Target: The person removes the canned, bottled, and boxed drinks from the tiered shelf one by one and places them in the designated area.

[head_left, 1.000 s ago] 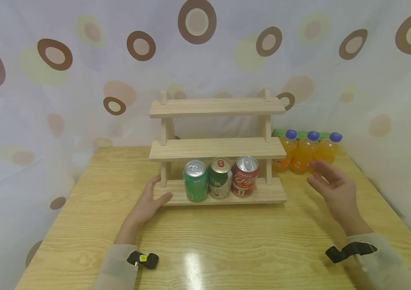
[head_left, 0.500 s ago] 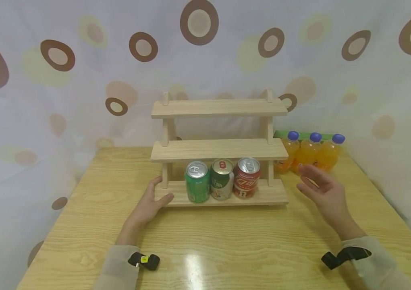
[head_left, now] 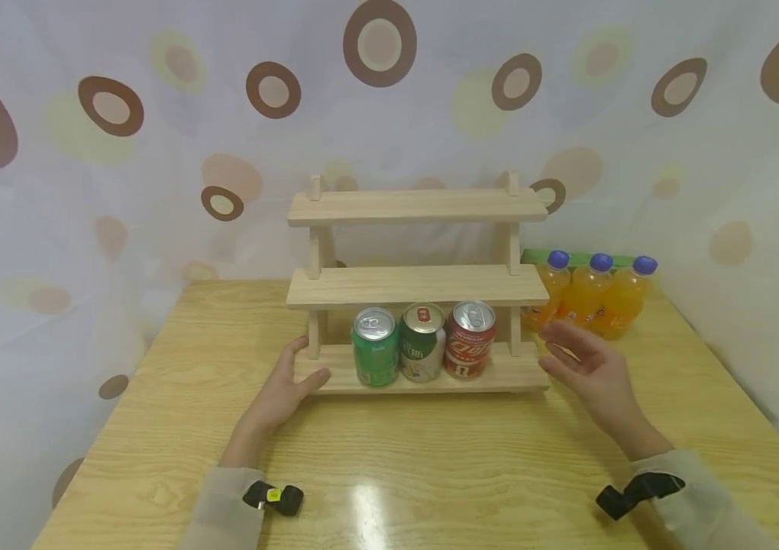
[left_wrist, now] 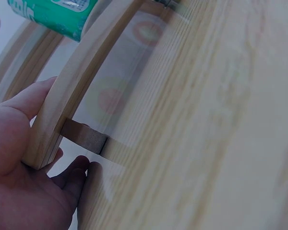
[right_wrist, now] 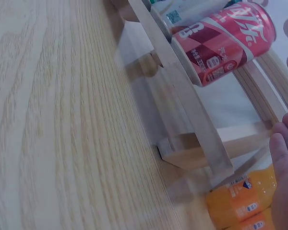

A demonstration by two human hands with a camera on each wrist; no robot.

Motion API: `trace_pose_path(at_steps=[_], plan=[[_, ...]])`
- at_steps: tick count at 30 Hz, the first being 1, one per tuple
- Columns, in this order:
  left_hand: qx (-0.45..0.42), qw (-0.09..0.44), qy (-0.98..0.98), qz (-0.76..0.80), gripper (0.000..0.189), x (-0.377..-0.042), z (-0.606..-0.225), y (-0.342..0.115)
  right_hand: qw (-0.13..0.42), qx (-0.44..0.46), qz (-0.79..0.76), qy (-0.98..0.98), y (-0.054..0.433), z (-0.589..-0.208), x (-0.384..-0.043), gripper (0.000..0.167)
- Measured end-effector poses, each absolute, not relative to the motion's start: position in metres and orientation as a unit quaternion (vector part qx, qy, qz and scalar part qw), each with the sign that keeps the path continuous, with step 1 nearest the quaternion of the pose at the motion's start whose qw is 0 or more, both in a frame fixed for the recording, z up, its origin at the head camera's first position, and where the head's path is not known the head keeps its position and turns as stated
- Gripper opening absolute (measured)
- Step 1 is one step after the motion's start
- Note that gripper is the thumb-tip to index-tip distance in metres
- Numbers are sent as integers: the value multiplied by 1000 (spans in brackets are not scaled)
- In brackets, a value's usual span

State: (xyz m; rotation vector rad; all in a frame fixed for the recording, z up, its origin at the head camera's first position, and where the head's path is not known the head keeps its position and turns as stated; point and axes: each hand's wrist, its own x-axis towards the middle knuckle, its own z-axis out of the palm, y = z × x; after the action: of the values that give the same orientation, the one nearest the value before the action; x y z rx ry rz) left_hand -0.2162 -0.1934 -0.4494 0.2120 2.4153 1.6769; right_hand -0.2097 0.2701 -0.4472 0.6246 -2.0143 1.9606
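A three-tier wooden shelf (head_left: 424, 286) stands on the table. On its bottom tier are a green can (head_left: 376, 351), a green-and-white can (head_left: 422, 345) and a red can (head_left: 470, 341), side by side. My left hand (head_left: 285, 389) grips the left end of the bottom board; the left wrist view shows the thumb (left_wrist: 36, 98) on top and fingers curled beneath. Just off the right end, my right hand (head_left: 589, 374) holds nothing, its fingers loosely bent. Contact between this hand and the shelf cannot be made out.
Three orange drink bottles with blue caps, the middle one (head_left: 586, 294) among them, stand behind the right hand. A green strip (head_left: 534, 256) lies behind them. A patterned curtain (head_left: 389, 137) encloses the wooden table (head_left: 444, 466) at the back and sides.
My right hand has moved left, from in front of the bottles to beside the shelf's right end. The left hand keeps its grip, and the cans stay in place.
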Motion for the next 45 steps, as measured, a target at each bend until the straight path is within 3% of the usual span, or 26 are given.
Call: trace_pose_path(at_steps=[18,45], plan=[[63,94,819,563,74,-213,-445,-195,101,225,663,-707,239,-453,-215,50],[65,94,807,579,74,-217,-452,-193,86,216,638,-734,210,-445,-227,64]])
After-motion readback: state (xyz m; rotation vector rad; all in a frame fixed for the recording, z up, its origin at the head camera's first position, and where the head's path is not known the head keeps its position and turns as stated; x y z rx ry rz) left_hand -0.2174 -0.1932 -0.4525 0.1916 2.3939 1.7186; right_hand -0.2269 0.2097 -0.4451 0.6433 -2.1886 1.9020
